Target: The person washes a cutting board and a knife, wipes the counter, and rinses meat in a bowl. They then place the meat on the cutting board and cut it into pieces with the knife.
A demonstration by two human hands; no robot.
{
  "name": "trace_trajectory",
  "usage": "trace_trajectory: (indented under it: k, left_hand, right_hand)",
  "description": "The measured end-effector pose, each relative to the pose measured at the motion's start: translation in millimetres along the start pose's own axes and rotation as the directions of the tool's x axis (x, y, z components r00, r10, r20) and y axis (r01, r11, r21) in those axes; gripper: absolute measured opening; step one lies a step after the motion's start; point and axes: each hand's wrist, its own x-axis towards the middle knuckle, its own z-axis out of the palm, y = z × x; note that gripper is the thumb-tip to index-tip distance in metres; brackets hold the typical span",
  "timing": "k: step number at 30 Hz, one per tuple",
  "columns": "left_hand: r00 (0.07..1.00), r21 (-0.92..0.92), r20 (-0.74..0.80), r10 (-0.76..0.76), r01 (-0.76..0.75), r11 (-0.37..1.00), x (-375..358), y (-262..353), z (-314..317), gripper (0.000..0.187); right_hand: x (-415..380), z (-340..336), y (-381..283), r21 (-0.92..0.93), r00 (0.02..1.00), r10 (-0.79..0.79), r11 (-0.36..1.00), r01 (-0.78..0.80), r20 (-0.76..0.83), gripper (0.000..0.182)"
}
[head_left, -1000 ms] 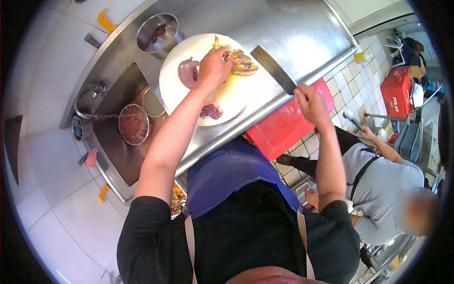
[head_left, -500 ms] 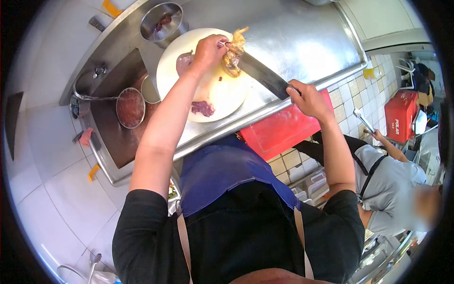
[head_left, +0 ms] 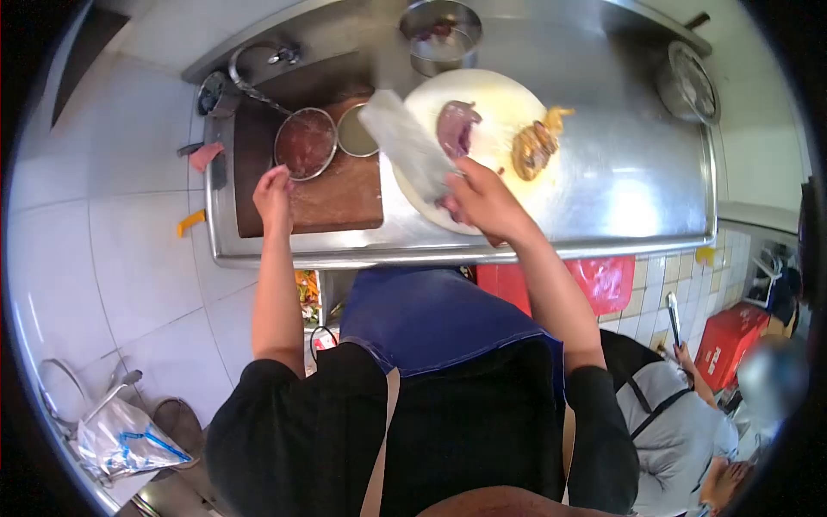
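My right hand (head_left: 484, 200) is wrapped round the handle of a broad cleaver (head_left: 405, 142), its blade slanting up and left over the left edge of the round white cutting board (head_left: 482, 86). Above the sink's front part, my left hand (head_left: 274, 196) is closed just below a metal bowl of reddish liquid (head_left: 305, 145); anything between its fingers is too small to make out. On the board lie a purplish piece of meat (head_left: 455, 125) and a yellowish-brown piece of poultry (head_left: 534, 148). Another dark piece is partly hidden by my right hand.
Water runs from a faucet (head_left: 282, 55) at the sink (head_left: 362, 198). A second container (head_left: 356, 131) stands beside the bowl. Steel pots (head_left: 439, 53) (head_left: 687, 84) stand on the counter. Below its edge is a red bin (head_left: 603, 284). A co-worker (head_left: 672, 414) is at lower right.
My left hand has left the poultry piece and moved to the sink. The cleaver in my right hand has swung left over the board. The view has shifted, showing more of the counter's right side.
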Motion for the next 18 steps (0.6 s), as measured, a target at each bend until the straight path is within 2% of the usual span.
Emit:
trace_trajectory:
  k: [2, 5, 8, 10, 12, 15, 17, 18]
  left_hand:
    - [0.993, -0.128, -0.114, -0.037, 0.023, 0.992, -4, -8, -36, 0.015]
    - [0.99, -0.22, -0.142, -0.007, -0.024, 0.975, -10, -19, -72, 0.015]
    - [0.98, -0.224, -0.2, -0.012, -0.033, 0.974, -25, -35, -104, 0.013]
    - [0.976, -0.23, -0.218, -0.013, -0.039, 0.973, -33, -52, -136, 0.012]
    - [0.957, -0.297, -0.27, -0.109, 0.025, 0.955, -47, -69, -169, 0.011]
    - [0.935, -0.313, -0.315, -0.165, 0.062, 0.948, -53, -97, -214, 0.011]
    - [0.922, -0.311, -0.308, -0.235, 0.136, 0.941, -48, -105, -233, 0.011]
    - [0.924, -0.285, -0.305, -0.232, 0.144, 0.948, -43, -106, -239, 0.011]
  right_hand:
    - [79, 46, -7, -0.011, 0.988, 0.069, 0.998, -0.069, 0.136, 0.026]
    - [186, 116, -21, -0.014, 0.952, 0.107, 0.994, -0.107, 0.287, 0.021]
    - [283, 176, -17, -0.015, 0.944, 0.114, 0.993, -0.115, 0.311, 0.02]
    - [321, 203, -31, -0.029, 0.945, 0.137, 0.991, -0.134, 0.296, 0.02]
    - [354, 222, -40, -0.02, 0.938, 0.186, 0.982, -0.188, 0.293, 0.02]
    - [393, 245, -43, 0.011, 0.939, 0.22, 0.973, -0.231, 0.263, 0.02]
    - [412, 258, -43, -0.029, 0.933, 0.22, 0.975, -0.221, 0.286, 0.024]
    - [415, 266, -49, -0.172, 0.952, 0.175, 0.976, -0.134, 0.251, 0.028]
